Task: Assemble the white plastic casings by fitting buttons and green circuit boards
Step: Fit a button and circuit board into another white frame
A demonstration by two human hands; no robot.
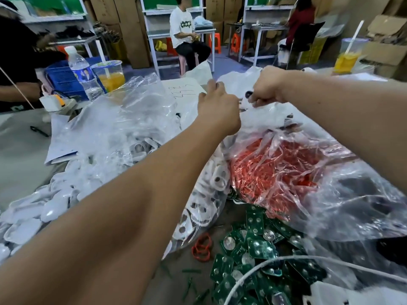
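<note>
The bench was buried under clear plastic bags. The biggest bag sprawled across the left half, with white casings spilling out of it toward the near left edge. Another bag lay on the right half, stuffed with red parts, and beyond it a bag of dark pieces sagged toward the right edge. Between the two halves, a narrower bag of white casings with round holes ran down the middle.

At the near edge, right of centre, green circuit boards lay heaped loose, some bearing silvery discs, and a few red rings sat just beside them. A white cable arched over the heap.

Both arms stretched out toward the far middle of the bench. The left hand was curled tight, pinching something white that I could not make out. The right hand was fisted too, gripping a small dark button near the left one.

A water bottle and a cup of orange drink stood at the far left corner.
</note>
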